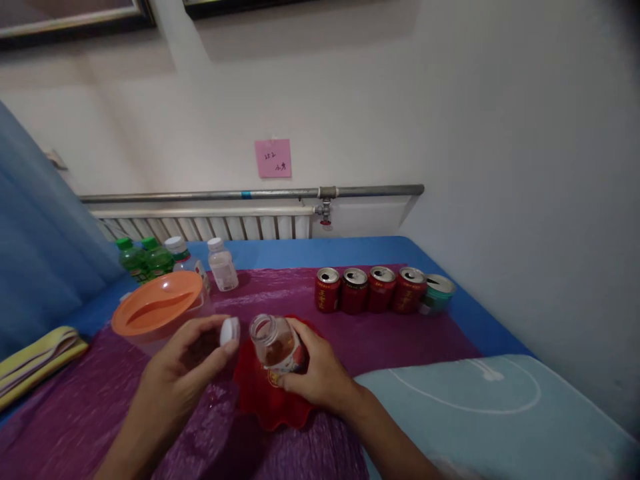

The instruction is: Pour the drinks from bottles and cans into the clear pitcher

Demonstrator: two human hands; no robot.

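Observation:
Between its thumb and fingers my left hand (185, 370) pinches a white bottle cap (230, 331). Just to its right, my right hand (323, 370) is wrapped round a small clear bottle (277, 343) with a printed label and brownish liquid inside. The bottle's mouth is uncovered and leans toward the cap, with a small gap between them. Beneath the bottle lies a red scalloped dish (273, 407), partly hidden by the bottle and my right hand.
An orange-lidded tub (163, 303) stands at left, before green-capped bottles (134, 257) and a white-capped clear bottle (223, 267). Several red cans (354, 293) and a green can (439, 293) line the right. A folded yellow cloth (43, 363) lies far left; a pale blue mat (480, 407) front right.

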